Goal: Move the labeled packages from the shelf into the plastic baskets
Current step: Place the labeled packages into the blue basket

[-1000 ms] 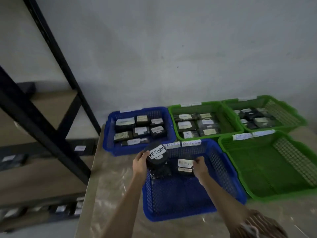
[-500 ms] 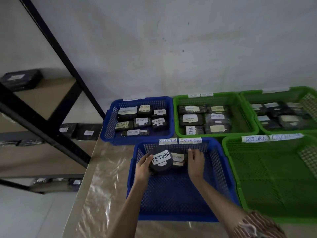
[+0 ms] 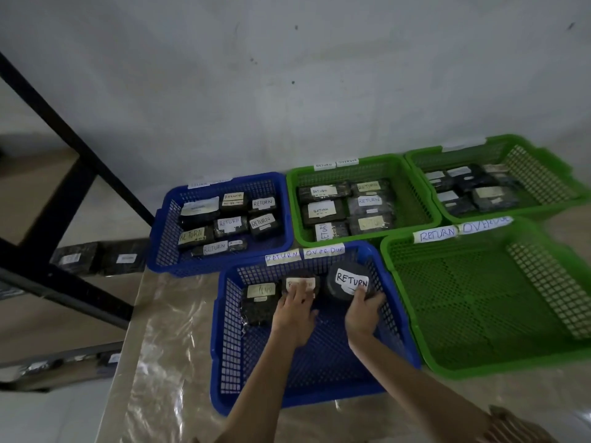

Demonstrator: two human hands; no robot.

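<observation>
The near blue basket (image 3: pixel 220 362), tagged RETURN and OVERDUE on its far rim, holds three black packages along its far end. A rectangular one (image 3: pixel 257 303) lies at the left. My left hand (image 3: pixel 295 311) rests with its fingers on the middle package (image 3: pixel 300 282). My right hand (image 3: pixel 364 310) grips the lower edge of a round package (image 3: pixel 350 279) with a white RETURN label. More labeled black packages (image 3: pixel 75 258) lie on the shelf at the left.
Behind stand a blue basket (image 3: pixel 160 231) and two green baskets (image 3: pixel 412 187) (image 3: pixel 543 161), all with labeled packages. An empty green basket (image 3: pixel 403 302) sits to the right. The black shelf frame (image 3: pixel 64 199) rises at the left. A plastic sheet covers the table (image 3: pixel 166 346).
Both hands went deeper into the near blue basket. The round RETURN package moved from my left hand's side to the right, under my right hand; three packages now lie at the far end.
</observation>
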